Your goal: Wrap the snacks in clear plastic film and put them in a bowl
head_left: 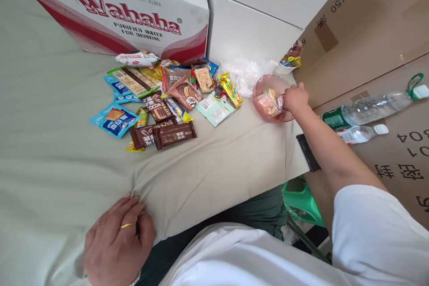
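My right hand [296, 97] reaches out to a pink glass bowl [268, 84] at the table's far right, its fingers closed on a small clear snack packet [270, 103] that lies in the bowl. My left hand [117, 241] rests flat on the pale green tablecloth [50, 143] at the near edge, fingers slightly curled, a gold ring on one finger, holding nothing. A loose pile of snack packets [167, 94] lies in the middle of the table: two brown chocolate bars [174, 134], blue packets [114, 118] and yellow candy [231, 89].
A Wahaha water carton [134, 13] and white boxes [254, 22] stand behind the snacks. Crumpled clear plastic [246, 71] lies by the bowl. Brown cartons [368, 22] at right carry two water bottles [365, 111]. A black phone [308, 153] sits at the table's edge, a green stool [301, 201] below.
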Action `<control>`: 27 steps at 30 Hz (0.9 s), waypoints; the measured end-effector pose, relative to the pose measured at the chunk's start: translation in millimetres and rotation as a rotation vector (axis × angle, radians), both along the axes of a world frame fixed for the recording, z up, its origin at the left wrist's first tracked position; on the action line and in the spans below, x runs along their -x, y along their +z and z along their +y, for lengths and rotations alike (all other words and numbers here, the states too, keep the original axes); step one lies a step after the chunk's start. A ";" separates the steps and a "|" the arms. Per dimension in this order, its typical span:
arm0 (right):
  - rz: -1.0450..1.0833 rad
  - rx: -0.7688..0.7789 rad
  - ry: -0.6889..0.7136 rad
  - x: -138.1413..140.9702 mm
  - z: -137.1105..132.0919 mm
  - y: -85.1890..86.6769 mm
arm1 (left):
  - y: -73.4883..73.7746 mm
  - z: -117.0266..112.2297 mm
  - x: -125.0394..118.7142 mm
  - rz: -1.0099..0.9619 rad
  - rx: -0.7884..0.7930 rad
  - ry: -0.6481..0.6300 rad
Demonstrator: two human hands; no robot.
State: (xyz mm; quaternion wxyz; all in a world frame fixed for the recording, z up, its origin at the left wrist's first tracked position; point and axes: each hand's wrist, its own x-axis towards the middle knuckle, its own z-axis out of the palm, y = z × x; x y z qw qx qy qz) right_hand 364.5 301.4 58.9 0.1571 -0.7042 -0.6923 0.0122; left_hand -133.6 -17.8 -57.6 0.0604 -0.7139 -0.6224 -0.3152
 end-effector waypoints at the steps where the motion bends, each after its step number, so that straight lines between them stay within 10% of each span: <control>1: -0.021 -0.037 -0.030 2.5 -2.2 4.7 | -0.5 0.3 0.1 0.005 -0.007 0.002; 13: -0.132 -0.137 0.019 107.5 69.3 29.7 | 4.5 3.1 -1.2 0.048 -0.048 -0.004; 20: -0.198 0.103 -0.192 101.7 70.9 22.9 | 4.1 3.4 0.4 0.038 -0.048 -0.012; 27: 0.112 -0.235 -0.129 81.8 31.0 56.8 | 4.9 2.4 0.7 0.009 -0.104 0.003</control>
